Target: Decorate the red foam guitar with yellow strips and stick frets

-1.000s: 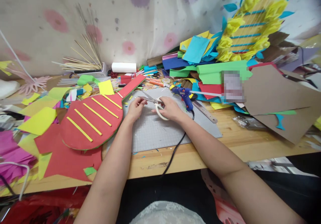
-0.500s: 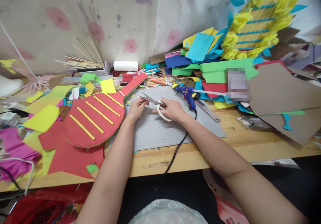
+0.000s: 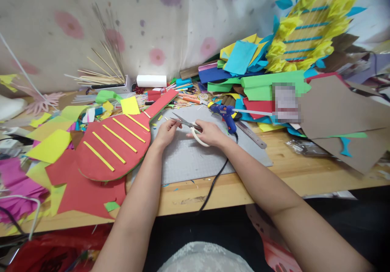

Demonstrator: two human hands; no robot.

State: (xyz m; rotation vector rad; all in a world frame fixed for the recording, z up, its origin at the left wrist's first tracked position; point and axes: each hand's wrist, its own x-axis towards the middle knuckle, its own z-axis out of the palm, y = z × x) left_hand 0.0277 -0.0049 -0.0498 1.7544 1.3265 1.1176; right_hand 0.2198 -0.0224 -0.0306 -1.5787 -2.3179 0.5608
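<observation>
My right hand [image 3: 209, 133] is closed round the white handles of a pair of scissors [image 3: 186, 124], whose blades are parted and point left. My left hand [image 3: 165, 132] pinches something small and thin right at the blade tips; I cannot make out what it is. Both hands hover over a grey cutting mat [image 3: 195, 158]. A red guitar-shaped foam cutout [image 3: 115, 146] with yellow strips lies just left of my left hand, its neck reaching up past the mat's corner.
A blue glue gun [image 3: 226, 113] lies behind my right hand, its black cord [image 3: 213, 182] running off the table's front edge. A metal ruler [image 3: 251, 134] lies right of it. Coloured paper piles, brown card [image 3: 335, 113] and wooden sticks [image 3: 103, 75] crowd the wooden table.
The scissor blades have opened a little. Both hands stay in place over the mat; only the camera has shifted slightly.
</observation>
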